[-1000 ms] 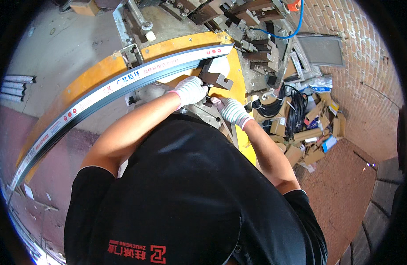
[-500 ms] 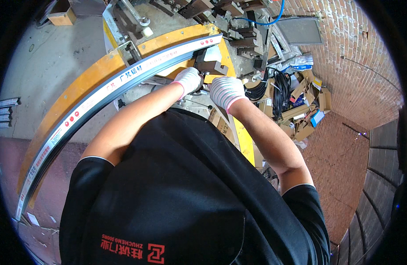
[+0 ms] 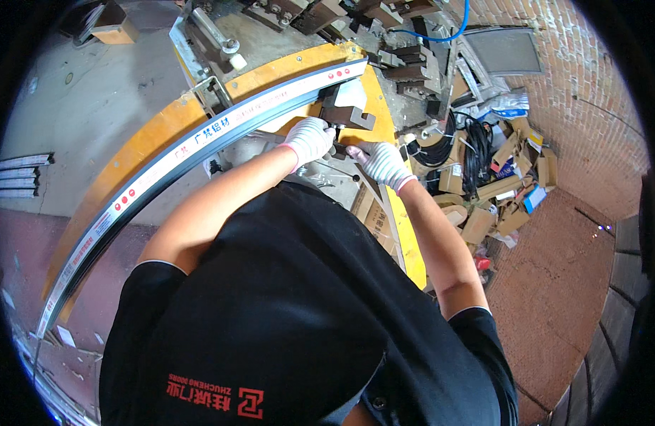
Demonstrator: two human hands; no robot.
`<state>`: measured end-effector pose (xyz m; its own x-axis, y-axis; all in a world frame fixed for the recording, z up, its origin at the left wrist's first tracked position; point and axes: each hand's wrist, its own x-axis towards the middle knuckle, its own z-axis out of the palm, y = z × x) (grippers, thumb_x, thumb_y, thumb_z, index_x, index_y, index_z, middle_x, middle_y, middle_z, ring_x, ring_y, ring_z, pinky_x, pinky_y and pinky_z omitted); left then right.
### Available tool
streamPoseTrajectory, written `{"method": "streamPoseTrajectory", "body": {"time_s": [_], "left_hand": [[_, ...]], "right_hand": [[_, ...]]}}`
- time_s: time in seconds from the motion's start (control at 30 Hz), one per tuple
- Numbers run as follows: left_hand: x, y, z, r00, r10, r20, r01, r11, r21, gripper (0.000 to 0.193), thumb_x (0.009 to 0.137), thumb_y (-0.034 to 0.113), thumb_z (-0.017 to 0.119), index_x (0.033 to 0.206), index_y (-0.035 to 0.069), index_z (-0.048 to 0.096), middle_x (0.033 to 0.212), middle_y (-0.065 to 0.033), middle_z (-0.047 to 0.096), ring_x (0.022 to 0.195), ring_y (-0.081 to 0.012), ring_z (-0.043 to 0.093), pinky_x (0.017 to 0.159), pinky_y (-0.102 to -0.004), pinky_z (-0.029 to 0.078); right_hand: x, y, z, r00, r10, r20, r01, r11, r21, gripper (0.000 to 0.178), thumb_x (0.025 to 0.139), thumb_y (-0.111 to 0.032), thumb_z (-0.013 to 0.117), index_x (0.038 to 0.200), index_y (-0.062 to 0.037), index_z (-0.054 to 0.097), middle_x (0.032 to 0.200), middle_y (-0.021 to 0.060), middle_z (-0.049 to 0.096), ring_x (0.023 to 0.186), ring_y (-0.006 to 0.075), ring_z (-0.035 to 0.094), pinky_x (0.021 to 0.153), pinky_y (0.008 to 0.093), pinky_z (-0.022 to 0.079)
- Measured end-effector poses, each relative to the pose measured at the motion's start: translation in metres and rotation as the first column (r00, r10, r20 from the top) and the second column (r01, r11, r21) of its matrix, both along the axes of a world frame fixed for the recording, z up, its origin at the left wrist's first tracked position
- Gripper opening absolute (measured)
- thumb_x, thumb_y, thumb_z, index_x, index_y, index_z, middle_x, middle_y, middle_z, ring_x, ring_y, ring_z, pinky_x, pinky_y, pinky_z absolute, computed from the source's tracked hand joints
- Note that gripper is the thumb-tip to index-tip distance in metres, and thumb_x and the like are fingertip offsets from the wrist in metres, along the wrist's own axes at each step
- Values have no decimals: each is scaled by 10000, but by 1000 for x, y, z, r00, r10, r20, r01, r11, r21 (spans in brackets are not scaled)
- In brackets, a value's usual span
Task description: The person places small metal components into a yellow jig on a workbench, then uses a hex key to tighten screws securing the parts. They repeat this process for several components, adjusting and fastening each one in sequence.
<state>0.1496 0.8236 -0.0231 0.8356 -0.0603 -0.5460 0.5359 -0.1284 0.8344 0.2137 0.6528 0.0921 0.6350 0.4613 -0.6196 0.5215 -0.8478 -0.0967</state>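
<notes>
1. Left hand (image 3: 310,140), just before 12 o'clock from view centre: fingers curled together at small dark part (image 3: 339,150); clamped or merely touching, can't tell.
2. Could pinch a finger there on any slip; likely cause: working so close beside notched block (image 3: 349,118).
3. Notched block, just past 12: long axis roughly 9-to-3, notch end pointing toward 3.
4. Right hand (image 3: 381,164), between 1 and 2: thumb out toward small dark part; firm hold or not, can't tell.

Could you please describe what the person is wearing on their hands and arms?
The left hand and right hand wear white knitted gloves with thin greyish-green stripes and pink-edged cuffs. The forearms are bare up to short black fabric sleeves with a thin pale trim at the hem.
</notes>
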Motion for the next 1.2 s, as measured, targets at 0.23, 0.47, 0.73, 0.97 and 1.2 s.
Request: {"method": "streamPoseTrajectory", "body": {"time_s": [0.23,0.47,0.73,0.97,1.2], "left_hand": [[-5,1,4,988,-45,149,13,978,210,307,1024,261,572,1110,-3,704,805,-99,751,592,-133,686,518,-291,515],[-4,2,31,924,126,-362,-188,972,-143,319,1006,299,646,1087,-7,686,806,-114,748,598,-158,698,471,-288,511],[-2,4,11,987,-159,35,123,869,479,365,964,323,680,1200,45,663,1104,-113,724,1058,-271,697,856,-406,565],[-6,8,41,968,66,-241,-4,969,247,403,955,344,729,1219,47,657,1145,-89,695,1042,-223,660,883,-364,540],[-11,33,22,948,-109,-300,221,901,372,445,995,452,641,1148,38,695,915,-93,717,799,-215,689,692,-376,555]], "right_hand": [[12,-26,-25,996,83,-27,-72,956,286,441,980,-526,578,1089,-141,764,882,166,736,825,376,707,759,430,561],[14,-34,-28,984,176,22,-172,924,342,441,997,-481,551,974,-84,742,744,166,698,698,357,692,644,444,540],[25,-38,-32,962,143,-231,-43,921,388,424,1022,-445,505,936,-66,674,740,157,710,711,351,714,652,483,552],[29,-50,-54,847,148,-511,147,859,491,316,1042,-226,445,978,-1,658,884,196,724,853,340,725,725,473,582],[15,-41,-73,874,113,-473,191,815,547,266,983,-156,457,894,0,652,789,203,718,744,360,729,648,476,581]]}}
